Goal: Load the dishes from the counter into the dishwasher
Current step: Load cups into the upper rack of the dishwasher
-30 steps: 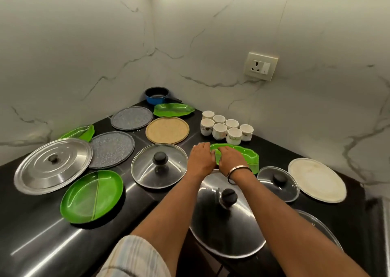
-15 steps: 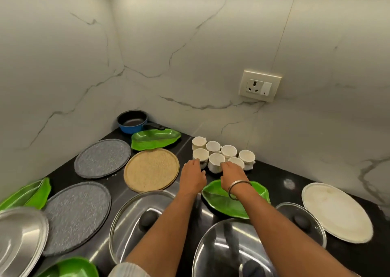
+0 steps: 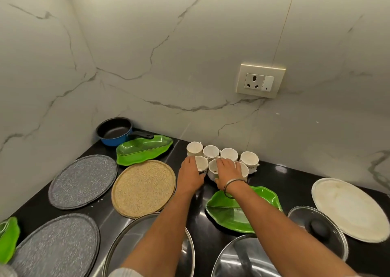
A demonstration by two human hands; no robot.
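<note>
While both my arms stretch toward the back of the counter, my hands are landing on the cluster of white cups by the marble wall. My left hand wraps the near-left cup, fingers curled round its side, so that grip is closed on it. My right hand lies over the middle front cup, fingers draped across its rim; I judge that grip is closing on it, though how firmly I cannot tell, since the hand hides the contact.

What matters now: the cups sit straight ahead of both hands, packed in two rows that run left to right along the wall. The front row is under my palms, the back row just beyond my fingertips. They stand upright, mouths up, touching or nearly touching each other, so a straight lift looks safer than a drag, which could knock a neighbour. Another front cup sits just right of my right hand, the nearer one for it.

Nothing has gone into the dishwasher from what I see here; it is out of view. Plenty still waits: a green leaf dish under my right forearm, a tan round plate left of my left wrist, grey plates, a blue saucepan in the corner, a cream plate at right, and glass lids near me.
</note>
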